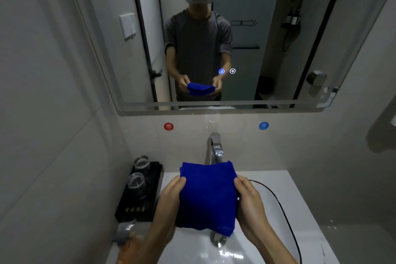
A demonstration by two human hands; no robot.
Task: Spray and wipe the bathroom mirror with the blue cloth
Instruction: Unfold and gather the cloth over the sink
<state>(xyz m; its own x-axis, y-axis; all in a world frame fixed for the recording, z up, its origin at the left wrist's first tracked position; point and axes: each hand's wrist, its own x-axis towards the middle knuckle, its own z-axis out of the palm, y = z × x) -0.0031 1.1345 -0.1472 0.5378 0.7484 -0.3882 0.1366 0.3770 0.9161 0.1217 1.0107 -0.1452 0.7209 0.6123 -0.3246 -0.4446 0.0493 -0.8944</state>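
1. The folded, deep-blue terry cloth (206, 196) sits in the lower centre of the frame, held up over the white ceramic basin (267, 210) and clear of it, just in front of the chrome tap (215, 150).
2. The left hand (169, 196) grips the cloth's left edge and the right hand (249, 199) its right edge. The fingers (179, 181) of both are curled shut on the fabric, thumbs on top. I'd say this two-sided hold keeps the folds squared into a thick pad, which suits flat wiping.
3. The large frameless wall mirror (278, 28) fills the upper half of the frame, and its reflection shows the cloth held low, well short of the glass. Wiping does not look to have begun.
4. No spray bottle is plainly visible; a blurred grey and orange object (126, 238) at the lower left might be one, but I cannot tell.
5. Two clear glass tumblers (138, 180) stand on a black tray (139, 206) on the worktop at left, well out of the hands' way.
6. A thin black cable (280, 206) trails over the basin at right, near the right wrist; it could snag.
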